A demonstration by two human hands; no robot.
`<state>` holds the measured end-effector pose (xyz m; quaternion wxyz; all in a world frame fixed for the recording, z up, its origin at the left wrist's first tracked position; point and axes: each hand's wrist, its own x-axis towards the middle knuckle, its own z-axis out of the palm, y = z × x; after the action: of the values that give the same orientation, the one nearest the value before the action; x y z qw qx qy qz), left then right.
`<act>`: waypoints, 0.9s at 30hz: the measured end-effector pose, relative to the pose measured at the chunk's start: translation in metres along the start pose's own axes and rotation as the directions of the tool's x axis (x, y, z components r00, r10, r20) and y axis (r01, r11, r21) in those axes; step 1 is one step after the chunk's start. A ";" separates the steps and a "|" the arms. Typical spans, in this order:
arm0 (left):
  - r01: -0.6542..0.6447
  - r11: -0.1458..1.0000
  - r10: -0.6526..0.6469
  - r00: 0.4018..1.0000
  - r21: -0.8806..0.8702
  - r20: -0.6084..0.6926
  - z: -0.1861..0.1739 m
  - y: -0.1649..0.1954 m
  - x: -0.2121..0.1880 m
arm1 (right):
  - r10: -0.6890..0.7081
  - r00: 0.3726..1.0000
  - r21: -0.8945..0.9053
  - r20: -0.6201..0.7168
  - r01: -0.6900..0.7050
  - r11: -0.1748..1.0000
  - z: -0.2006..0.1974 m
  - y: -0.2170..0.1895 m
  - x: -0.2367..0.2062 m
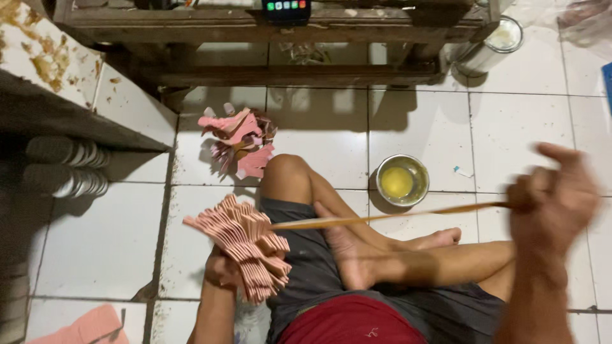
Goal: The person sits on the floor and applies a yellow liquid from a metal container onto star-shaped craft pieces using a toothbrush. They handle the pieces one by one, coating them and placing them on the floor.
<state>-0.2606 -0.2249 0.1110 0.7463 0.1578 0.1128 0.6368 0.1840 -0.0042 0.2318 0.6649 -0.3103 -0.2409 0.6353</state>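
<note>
The person sits cross-legged on the tiled floor (108, 242). The left hand (223, 271) is closed around a fanned stack of pink paper strips (245, 251), held just left of the knee. The right hand (554, 197), blurred, is closed on the end of a thin stick (382, 218); the stick's other end touches the stack.

Risk, in my judgement: the stick is long and thin, so it can bend or slip off the stack, and the strips can slide out of the fan, esp. if the grip loosens. The metal bowl (401, 180) with yellow liquid stands just beyond the stick, near the foot; a wide swing could tip it.

Farther from the knee lies a pile of pink scraps (239, 143), w/ a wooden bench (268, 28) behind it & a glass jar (491, 46) at the bench's right end.
</note>
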 end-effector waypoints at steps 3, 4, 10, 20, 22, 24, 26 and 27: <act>0.032 0.998 -0.032 0.999 0.061 -0.003 0.006 -0.003 0.003 | -0.275 0.961 -0.300 0.024 0.269 0.915 -0.012 -0.052 -0.007; 0.048 0.996 -0.048 0.999 0.075 -0.002 0.010 -0.007 0.010 | -0.339 0.939 -0.416 0.054 0.330 0.847 -0.013 -0.063 -0.009; 0.146 0.976 -0.151 0.989 0.160 0.014 0.045 -0.046 0.087 | -0.285 0.765 -0.737 0.578 0.639 0.220 -0.012 -0.082 -0.040; 0.040 0.860 0.051 0.985 0.510 -0.163 0.104 -0.117 0.166 | -0.270 0.961 -0.998 0.066 0.070 0.005 -0.017 -0.021 -0.060; -0.016 0.921 0.036 0.998 0.389 -0.044 0.110 -0.129 0.172 | -0.156 0.910 -0.897 0.384 0.408 0.170 -0.007 0.034 -0.079; 0.034 0.882 0.035 0.990 0.470 -0.138 0.112 -0.137 0.174 | -0.116 0.774 -0.761 0.622 0.633 0.142 0.007 0.072 -0.082; 0.159 0.864 0.005 0.946 0.478 -0.323 0.109 -0.137 0.170 | -0.059 0.768 -0.756 0.638 0.639 0.144 0.025 0.087 -0.075; 0.252 0.864 -0.041 0.898 0.436 -0.438 0.106 -0.134 0.167 | -0.012 0.803 -0.791 0.596 0.589 0.166 0.035 0.088 -0.069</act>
<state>-0.0712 -0.0887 0.1633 0.6892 0.1910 0.4352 0.5470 0.0924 -0.0694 0.1973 0.3679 -0.4323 -0.7846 0.2495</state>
